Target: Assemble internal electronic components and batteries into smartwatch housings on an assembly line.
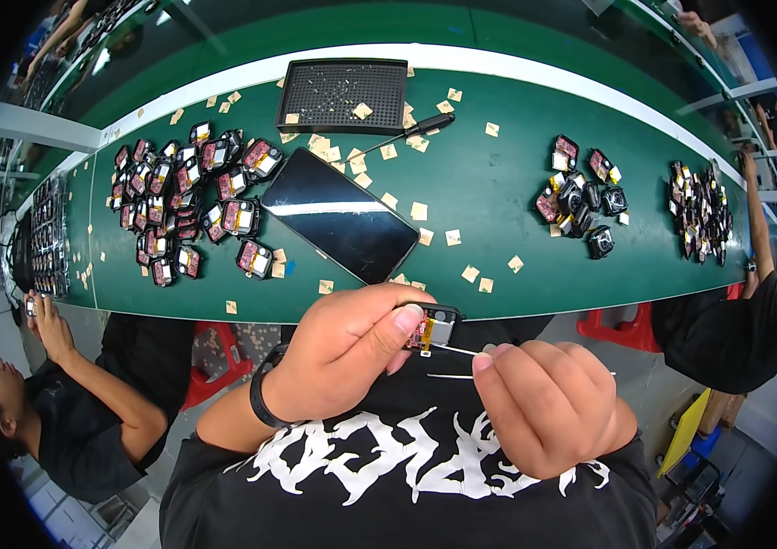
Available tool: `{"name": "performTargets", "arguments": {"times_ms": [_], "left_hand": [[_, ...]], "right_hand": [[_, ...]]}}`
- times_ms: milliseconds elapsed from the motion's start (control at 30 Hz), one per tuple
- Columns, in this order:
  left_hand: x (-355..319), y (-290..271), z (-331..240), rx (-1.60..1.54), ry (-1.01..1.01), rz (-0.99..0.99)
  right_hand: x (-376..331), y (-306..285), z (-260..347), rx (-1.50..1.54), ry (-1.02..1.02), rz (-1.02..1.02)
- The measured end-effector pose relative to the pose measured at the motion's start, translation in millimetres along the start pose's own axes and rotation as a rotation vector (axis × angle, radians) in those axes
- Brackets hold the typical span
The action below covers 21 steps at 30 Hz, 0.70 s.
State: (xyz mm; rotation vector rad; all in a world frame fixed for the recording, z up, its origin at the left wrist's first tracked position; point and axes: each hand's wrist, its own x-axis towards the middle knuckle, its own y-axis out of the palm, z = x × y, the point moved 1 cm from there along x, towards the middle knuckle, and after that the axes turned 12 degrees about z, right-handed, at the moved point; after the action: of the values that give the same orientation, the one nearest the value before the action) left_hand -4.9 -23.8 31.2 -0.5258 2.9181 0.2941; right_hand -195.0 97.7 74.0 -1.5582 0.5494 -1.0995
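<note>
While the left hand (347, 352) pinches a small black module with an orange-and-silver circuit face (429, 328) between thumb and fingers, the right hand (549, 403) is closed around thin metal tweezers (455, 350) whose 2 tips touch the module's lower edge. Both hands are raised in front of the person's black shirt with white lettering (407, 467), just below the near edge of the long green counter (489, 192). A black wristband (262, 395) circles the left wrist.

On the counter, directly beyond the hands, lies a black glossy smartphone (341, 215), face up and set at an angle. Behind it rests a black perforated plastic tray (345, 94), and a black-handled screwdriver (398, 137) lies just beside the tray's near right corner. Small tan paper squares (420, 211) are scattered around the phone and tray. To the left of the phone sits a dense pile of black modules with red and pink faces (187, 201); to the right, well apart, sits a smaller cluster of black camera-like modules (581, 197), and a further heap of dark parts (701, 210) lies near the counter's right end.

A seated person in a dark shirt (77, 412) works at the lower left, and another person's arm (759, 229) shows at the right.
</note>
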Motion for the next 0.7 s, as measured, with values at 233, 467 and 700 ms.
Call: {"name": "performTargets", "arguments": {"times_ms": [233,467,700], "left_hand": [[-1.2,-0.2,-2.3,0.07,0.022,-0.015],[-3.2,1.0,4.8,0.079,0.084,-0.044],[-4.7,2.3,4.9,0.1,0.062,-0.053]], "right_hand": [[6.4,6.2,3.6,0.061,-0.015,0.022],[8.7,8.0,7.6,0.058,-0.014,0.042],[8.0,10.2,8.0,0.128,0.004,0.064]]}}
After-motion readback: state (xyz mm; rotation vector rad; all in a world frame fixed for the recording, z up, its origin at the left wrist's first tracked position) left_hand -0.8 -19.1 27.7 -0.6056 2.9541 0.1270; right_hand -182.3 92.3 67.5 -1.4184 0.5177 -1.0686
